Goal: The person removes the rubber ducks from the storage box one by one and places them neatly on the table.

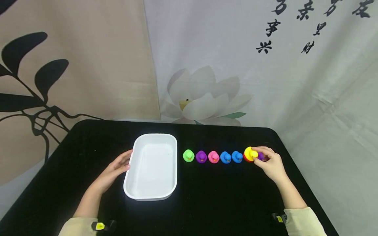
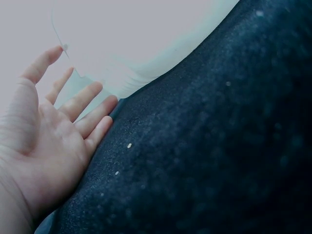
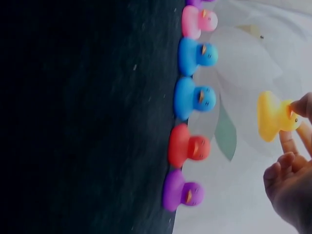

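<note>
A yellow rubber duck (image 3: 274, 117) is pinched by its head between the thumb and fingers of my right hand (image 1: 272, 164), raised above the row of ducks. Under it in the head view, a red duck (image 3: 187, 145) and a purple duck (image 3: 181, 191) are partly covered; the right wrist view shows both standing on the table. My left hand (image 1: 113, 172) is at the left side of a white rectangular tray (image 1: 174, 170), its straight fingers right at the rim. In the left wrist view the palm (image 2: 53, 146) faces up with fingers spread beside the tray wall.
The row of rubber ducks continues leftward with two blue ones (image 1: 225, 157), a pink one (image 1: 214, 157), a purple one (image 1: 201, 156) and a green one (image 1: 188, 155) near the tray. Black cloth covers the table (image 1: 212, 196). A printed curtain (image 1: 206, 39) hangs behind it.
</note>
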`<state>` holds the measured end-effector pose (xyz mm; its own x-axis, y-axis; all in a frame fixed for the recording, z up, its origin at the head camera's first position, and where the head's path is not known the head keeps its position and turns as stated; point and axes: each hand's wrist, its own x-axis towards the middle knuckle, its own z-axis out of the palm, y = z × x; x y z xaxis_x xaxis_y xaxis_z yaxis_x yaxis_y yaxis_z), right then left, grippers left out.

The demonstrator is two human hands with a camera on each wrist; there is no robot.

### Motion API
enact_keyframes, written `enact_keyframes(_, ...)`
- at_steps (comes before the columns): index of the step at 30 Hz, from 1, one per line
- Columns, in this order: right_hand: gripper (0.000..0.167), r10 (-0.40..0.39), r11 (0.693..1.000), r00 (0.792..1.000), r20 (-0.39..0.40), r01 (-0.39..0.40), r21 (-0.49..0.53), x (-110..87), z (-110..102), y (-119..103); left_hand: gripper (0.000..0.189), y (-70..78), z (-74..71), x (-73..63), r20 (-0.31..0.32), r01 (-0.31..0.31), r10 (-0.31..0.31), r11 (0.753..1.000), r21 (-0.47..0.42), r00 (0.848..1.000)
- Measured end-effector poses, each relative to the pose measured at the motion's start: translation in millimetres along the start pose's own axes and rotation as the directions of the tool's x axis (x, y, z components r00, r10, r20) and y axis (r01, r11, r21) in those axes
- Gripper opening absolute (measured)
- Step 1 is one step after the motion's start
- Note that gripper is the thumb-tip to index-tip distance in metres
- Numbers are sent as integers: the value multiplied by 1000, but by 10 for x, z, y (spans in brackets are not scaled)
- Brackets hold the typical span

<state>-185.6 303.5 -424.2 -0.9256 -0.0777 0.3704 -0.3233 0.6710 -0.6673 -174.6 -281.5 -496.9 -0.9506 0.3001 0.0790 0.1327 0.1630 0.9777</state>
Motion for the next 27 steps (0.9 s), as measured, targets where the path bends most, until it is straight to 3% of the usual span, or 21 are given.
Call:
enact_keyframes(8,29,45,998,999,-16,-45,-35,-2,-105,190,56,-3,-1,1,12,-14,14,1000,0,1000)
enact_keyframes(19,27,34,998,994,-102,-39,-52,-2,-255,454,57,-1,4,7,-1,-10,10,1000,8,1000)
enact_keyframes(27,28,87,994,988,-130,-94,-52,3,-350,621,57,10,10,3,-4,2,-2,1000,6,1000)
